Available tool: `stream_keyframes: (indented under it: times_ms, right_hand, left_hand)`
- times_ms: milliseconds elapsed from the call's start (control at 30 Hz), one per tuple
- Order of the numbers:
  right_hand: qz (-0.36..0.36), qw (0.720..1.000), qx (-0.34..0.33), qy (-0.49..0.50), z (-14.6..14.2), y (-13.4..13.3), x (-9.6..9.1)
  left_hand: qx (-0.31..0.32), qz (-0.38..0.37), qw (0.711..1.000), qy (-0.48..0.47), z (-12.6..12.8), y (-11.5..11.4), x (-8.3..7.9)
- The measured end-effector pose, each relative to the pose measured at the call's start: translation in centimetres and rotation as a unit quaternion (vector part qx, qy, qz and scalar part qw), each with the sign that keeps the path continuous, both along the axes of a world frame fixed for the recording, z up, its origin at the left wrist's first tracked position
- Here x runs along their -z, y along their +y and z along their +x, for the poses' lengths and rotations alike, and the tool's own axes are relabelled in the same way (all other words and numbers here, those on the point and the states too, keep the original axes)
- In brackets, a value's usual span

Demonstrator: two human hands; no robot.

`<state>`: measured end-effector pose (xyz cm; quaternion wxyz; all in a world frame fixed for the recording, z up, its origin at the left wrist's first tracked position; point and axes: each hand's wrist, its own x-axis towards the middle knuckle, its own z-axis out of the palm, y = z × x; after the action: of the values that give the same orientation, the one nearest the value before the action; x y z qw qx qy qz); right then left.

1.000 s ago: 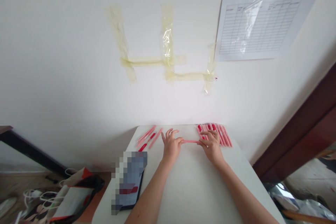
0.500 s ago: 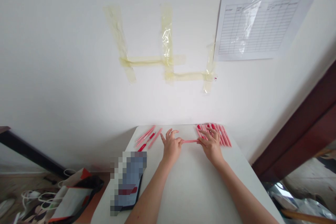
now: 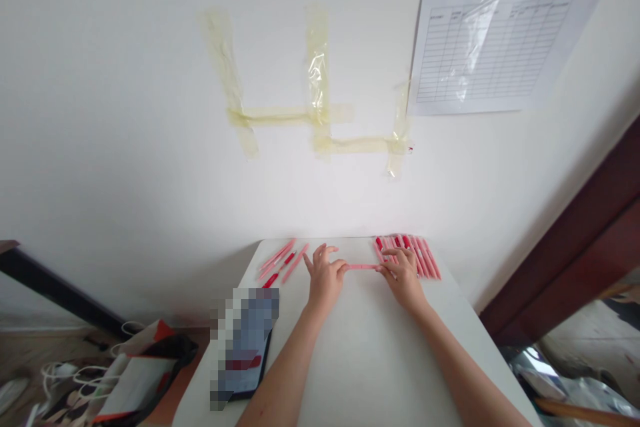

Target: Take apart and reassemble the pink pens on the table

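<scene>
Level above the white table (image 3: 370, 360), a slim pink pen (image 3: 363, 267) spans the gap between my hands. My left hand (image 3: 325, 280) pinches its left end between thumb and index finger, other fingers raised. At its right end, my right hand (image 3: 404, 277) has a similar pinch. Behind the right hand lies a row of several pink and red pens (image 3: 427, 259), partly covered by my fingers. To the left of my left hand are loose pink pens or pen barrels (image 3: 295, 263) and a red pen (image 3: 271, 280).
A phone (image 3: 247, 347), its screen blurred out, lies on the table's left side. The white wall (image 3: 320, 200) with yellowed tape and a printed sheet (image 3: 493, 47) rises behind the table. Cables (image 3: 75, 377) and a box lie at lower left; dark red wood (image 3: 565, 240) stands at right.
Both hands stay pinched on the pen, which has shifted very slightly upward in view. A faint joint mark now shows along its middle. The other pens have not moved.
</scene>
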<state>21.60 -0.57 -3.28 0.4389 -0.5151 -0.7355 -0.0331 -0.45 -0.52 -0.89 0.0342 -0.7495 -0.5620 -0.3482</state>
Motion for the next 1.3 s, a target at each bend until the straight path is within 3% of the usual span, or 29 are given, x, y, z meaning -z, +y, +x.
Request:
stream_keyframes:
  times_ms: [367,1300]
  right_hand:
    - [-0.031,0.999,0.002,0.035,0.45,0.38,0.79]
    - [-0.055,0.998,-0.022,0.029,0.27,-0.25,-0.05]
  left_hand:
    - [-0.01,-0.005,1.0,0.007,-0.05,-0.01,-0.05]
    - [-0.019,-0.012,1.0,0.002,-0.27,-0.05,-0.16]
